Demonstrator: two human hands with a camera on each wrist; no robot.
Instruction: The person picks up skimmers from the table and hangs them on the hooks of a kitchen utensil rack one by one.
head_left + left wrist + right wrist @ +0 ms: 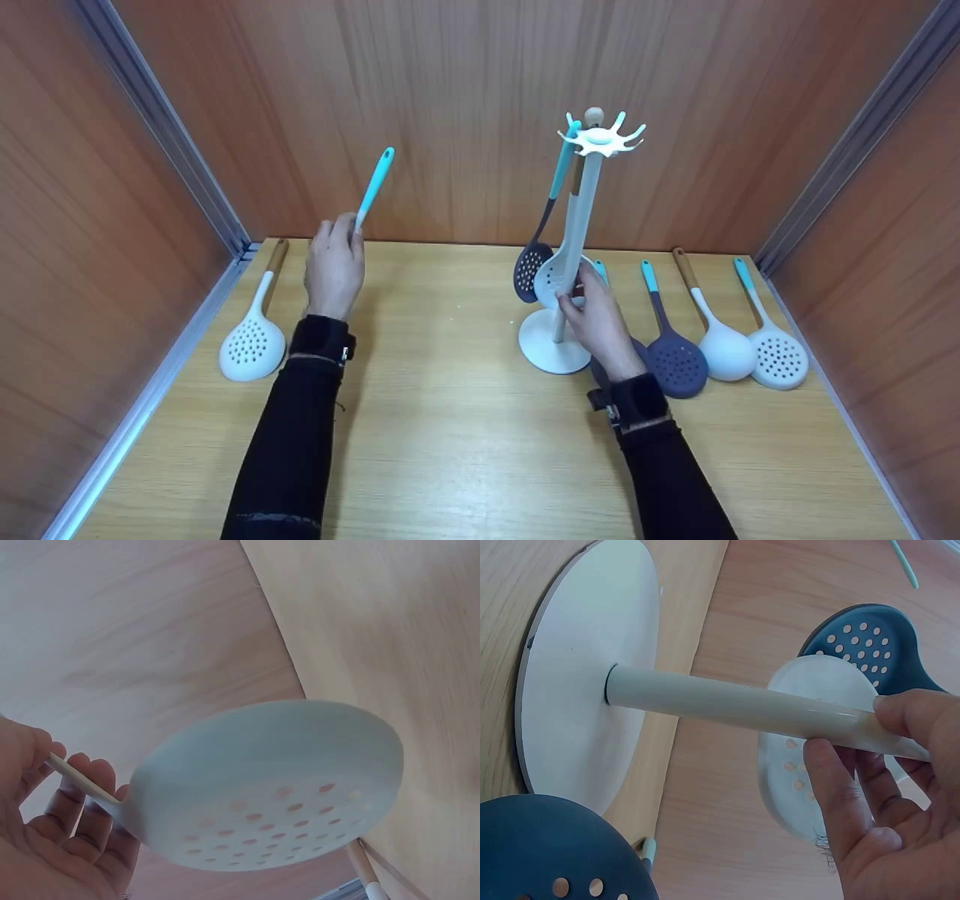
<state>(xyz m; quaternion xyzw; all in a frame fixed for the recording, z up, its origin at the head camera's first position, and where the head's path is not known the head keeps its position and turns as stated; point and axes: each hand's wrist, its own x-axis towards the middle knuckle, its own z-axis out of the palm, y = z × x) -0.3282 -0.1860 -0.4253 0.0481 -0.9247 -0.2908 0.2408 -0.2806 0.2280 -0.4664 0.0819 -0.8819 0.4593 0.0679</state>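
Wall (457, 112); held skimmer head (266, 765): left-wrist only.

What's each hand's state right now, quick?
Left hand: closed, holding a white skimmer.
Right hand: closed, holding the stand pole.

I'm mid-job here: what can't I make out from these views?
Held skimmer: its perforated end, head view, hidden by the left hand.
Dark utensil: its middle, head view, behind the right hand and wristband.
Hanging white skimmer: handle top, head view, behind the hook ring.
Stand: its top, right wrist view, behind the hand or past the edge.
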